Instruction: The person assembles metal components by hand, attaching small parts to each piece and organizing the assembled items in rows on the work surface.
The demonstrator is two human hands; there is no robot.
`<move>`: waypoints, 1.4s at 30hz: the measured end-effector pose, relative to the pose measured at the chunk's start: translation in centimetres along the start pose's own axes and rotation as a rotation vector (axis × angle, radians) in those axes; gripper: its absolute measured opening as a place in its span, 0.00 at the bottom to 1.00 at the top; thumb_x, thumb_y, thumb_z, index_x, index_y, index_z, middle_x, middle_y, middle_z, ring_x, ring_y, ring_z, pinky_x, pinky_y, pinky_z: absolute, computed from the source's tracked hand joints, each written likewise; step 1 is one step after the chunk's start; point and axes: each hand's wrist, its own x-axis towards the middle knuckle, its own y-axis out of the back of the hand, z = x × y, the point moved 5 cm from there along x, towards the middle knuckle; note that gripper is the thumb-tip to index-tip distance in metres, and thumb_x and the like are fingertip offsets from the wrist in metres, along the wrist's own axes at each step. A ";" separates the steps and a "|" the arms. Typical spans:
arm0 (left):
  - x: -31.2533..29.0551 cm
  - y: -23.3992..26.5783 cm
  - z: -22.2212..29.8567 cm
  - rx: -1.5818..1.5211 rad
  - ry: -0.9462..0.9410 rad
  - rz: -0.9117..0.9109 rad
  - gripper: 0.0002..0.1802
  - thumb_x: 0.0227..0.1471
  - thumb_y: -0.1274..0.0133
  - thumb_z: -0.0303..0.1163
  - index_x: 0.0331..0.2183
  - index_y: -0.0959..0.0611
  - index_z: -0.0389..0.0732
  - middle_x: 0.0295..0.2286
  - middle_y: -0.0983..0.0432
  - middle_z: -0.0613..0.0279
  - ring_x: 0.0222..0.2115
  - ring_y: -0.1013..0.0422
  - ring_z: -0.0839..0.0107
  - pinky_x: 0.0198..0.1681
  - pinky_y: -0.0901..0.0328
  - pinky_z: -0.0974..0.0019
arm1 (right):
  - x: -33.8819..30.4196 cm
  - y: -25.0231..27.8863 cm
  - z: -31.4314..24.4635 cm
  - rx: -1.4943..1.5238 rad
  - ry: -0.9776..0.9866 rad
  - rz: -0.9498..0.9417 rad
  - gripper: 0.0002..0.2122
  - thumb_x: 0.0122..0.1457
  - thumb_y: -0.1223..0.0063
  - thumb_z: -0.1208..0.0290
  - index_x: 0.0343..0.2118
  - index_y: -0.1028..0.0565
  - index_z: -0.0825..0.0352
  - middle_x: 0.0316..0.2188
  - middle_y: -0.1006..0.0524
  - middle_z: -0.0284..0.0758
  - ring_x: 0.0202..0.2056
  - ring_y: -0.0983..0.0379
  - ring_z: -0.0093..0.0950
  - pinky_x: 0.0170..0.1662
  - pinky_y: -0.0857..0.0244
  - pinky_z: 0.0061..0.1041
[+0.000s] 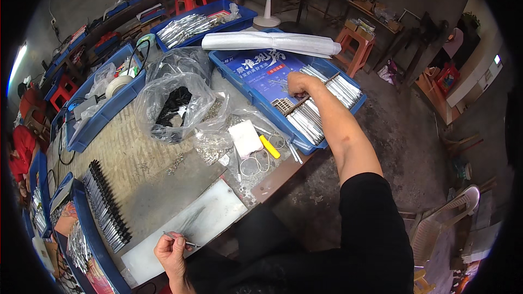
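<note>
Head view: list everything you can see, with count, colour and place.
Table: one, brownish-grey, centre
Trays: several, blue, on and around the table
Rods: many, silver, in the right tray
Metal parts: many, silver, far tray
Black-ended rods: one row, silver and black, table's left
Roll: one, white, across the right tray's far end
Bag: one, clear, black parts inside, mid-table
Screwdriver-like tool: one, yellow handle, by the right tray
Slab: one, white, near edge
Stools: several, red or orange, background
Chair: one, pale, right
Slim piece: one, silver, in the left hand
Hands: two, bare; left at the slab, right in the right tray
</note>
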 end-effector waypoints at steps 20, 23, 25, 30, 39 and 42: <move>-0.3 -0.6 -0.1 -0.053 -0.011 -0.010 0.06 0.48 0.47 0.26 0.25 0.26 0.34 0.24 0.29 0.59 0.19 0.33 0.74 0.19 0.34 0.73 | -5.4 2.8 -3.1 0.489 0.438 0.341 0.06 0.40 0.49 0.73 0.20 0.26 0.70 0.15 0.29 0.35 0.21 0.34 0.23 0.26 0.40 0.24; -0.3 -1.0 0.3 -0.058 0.015 -0.036 0.06 0.48 0.47 0.26 0.25 0.26 0.34 0.25 0.29 0.58 0.20 0.32 0.74 0.21 0.33 0.71 | -9.1 2.0 -5.2 0.664 0.576 0.331 0.05 0.43 0.49 0.73 0.21 0.27 0.70 0.15 0.32 0.26 0.20 0.39 0.16 0.24 0.44 0.19; -0.2 -1.6 1.0 -0.033 -0.025 0.000 0.08 0.49 0.48 0.29 0.24 0.25 0.34 0.24 0.31 0.62 0.20 0.34 0.76 0.20 0.34 0.74 | -11.4 0.3 -7.1 0.796 0.690 0.179 0.06 0.46 0.49 0.73 0.27 0.28 0.70 0.20 0.31 0.25 0.23 0.38 0.14 0.25 0.44 0.17; 0.4 -3.2 2.3 0.029 -0.074 -0.143 0.05 0.47 0.49 0.22 0.22 0.23 0.31 0.25 0.29 0.59 0.22 0.32 0.75 0.24 0.35 0.75 | -19.1 -5.7 -12.7 0.994 0.801 -0.060 0.05 0.52 0.49 0.75 0.31 0.29 0.69 0.24 0.32 0.22 0.25 0.40 0.11 0.28 0.44 0.12; 0.3 -5.6 0.3 -0.246 0.094 -0.115 0.05 0.47 0.47 0.24 0.29 0.21 0.32 0.27 0.27 0.62 0.23 0.33 0.80 0.25 0.35 0.77 | -25.7 -15.1 -18.1 0.977 0.883 -0.153 0.06 0.51 0.47 0.75 0.31 0.28 0.71 0.23 0.29 0.29 0.27 0.34 0.16 0.30 0.39 0.16; -0.3 -5.4 0.1 -0.321 0.074 -0.098 0.06 0.48 0.47 0.25 0.29 0.22 0.32 0.24 0.27 0.63 0.21 0.32 0.79 0.25 0.34 0.76 | -27.0 -16.3 -19.5 0.923 0.947 -0.124 0.06 0.52 0.48 0.75 0.32 0.28 0.72 0.26 0.28 0.31 0.27 0.33 0.17 0.30 0.37 0.18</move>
